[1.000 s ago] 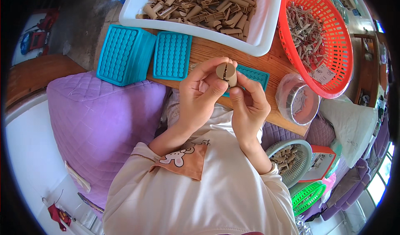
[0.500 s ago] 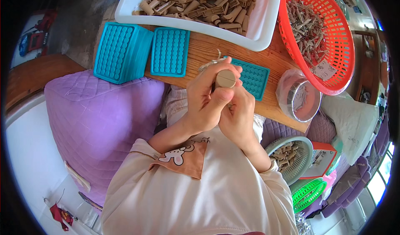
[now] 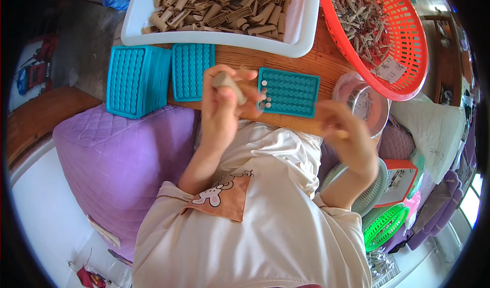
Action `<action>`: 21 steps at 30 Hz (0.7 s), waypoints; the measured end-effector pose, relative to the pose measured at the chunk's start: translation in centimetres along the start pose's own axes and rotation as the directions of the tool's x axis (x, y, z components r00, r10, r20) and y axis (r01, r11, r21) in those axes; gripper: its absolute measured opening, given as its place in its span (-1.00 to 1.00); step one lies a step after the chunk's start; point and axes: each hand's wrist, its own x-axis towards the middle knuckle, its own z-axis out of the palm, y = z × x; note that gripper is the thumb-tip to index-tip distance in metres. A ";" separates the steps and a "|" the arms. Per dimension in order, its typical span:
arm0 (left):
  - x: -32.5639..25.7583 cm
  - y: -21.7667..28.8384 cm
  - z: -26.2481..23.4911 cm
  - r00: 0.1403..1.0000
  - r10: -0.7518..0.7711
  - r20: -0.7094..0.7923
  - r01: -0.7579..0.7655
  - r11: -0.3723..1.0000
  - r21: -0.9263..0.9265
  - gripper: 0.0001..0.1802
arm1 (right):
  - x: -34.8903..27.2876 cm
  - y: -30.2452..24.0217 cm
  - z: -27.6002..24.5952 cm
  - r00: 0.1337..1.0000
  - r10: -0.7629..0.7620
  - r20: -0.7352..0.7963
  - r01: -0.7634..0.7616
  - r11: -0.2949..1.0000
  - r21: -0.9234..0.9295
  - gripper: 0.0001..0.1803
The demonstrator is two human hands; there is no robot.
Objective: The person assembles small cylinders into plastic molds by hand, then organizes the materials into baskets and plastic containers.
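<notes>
Head view: left hand (image 3: 220, 109) is pinched around a short tan wooden peg (image 3: 228, 85), tilted, held just above the near edge of the wooden table (image 3: 326, 58), right beside the teal dimpled tray (image 3: 289, 91), probably for easy reach. Right hand (image 3: 346, 135) hangs off the near edge by the clear bowl (image 3: 360, 101), fingers curled; can't tell if it's holding something. The peg looks plain, blunt and matte.
</notes>
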 end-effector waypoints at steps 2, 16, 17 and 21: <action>0.2 0.2 -1.8 0.997 -0.040 0.063 0.037 0.998 0.058 -0.52 | -1.1 2.0 -3.0 0.954 0.138 -0.268 -0.082 0.975 0.209 -0.82; -1.0 -0.7 0.0 0.930 -0.306 0.203 0.328 0.941 -0.084 -0.62 | 1.4 8.7 -4.6 0.879 0.033 -0.476 -0.348 0.726 -0.592 -0.85; -1.1 -0.4 0.4 0.918 -0.344 0.197 0.368 0.924 -0.102 -0.64 | 1.1 8.3 -4.7 0.879 0.033 -0.475 -0.348 0.727 -0.592 -0.85; -1.0 -0.7 0.5 0.860 -0.442 0.254 0.499 0.834 -0.237 -0.62 | -0.3 7.2 -5.0 0.812 0.041 -0.582 -0.284 0.899 -0.334 -0.85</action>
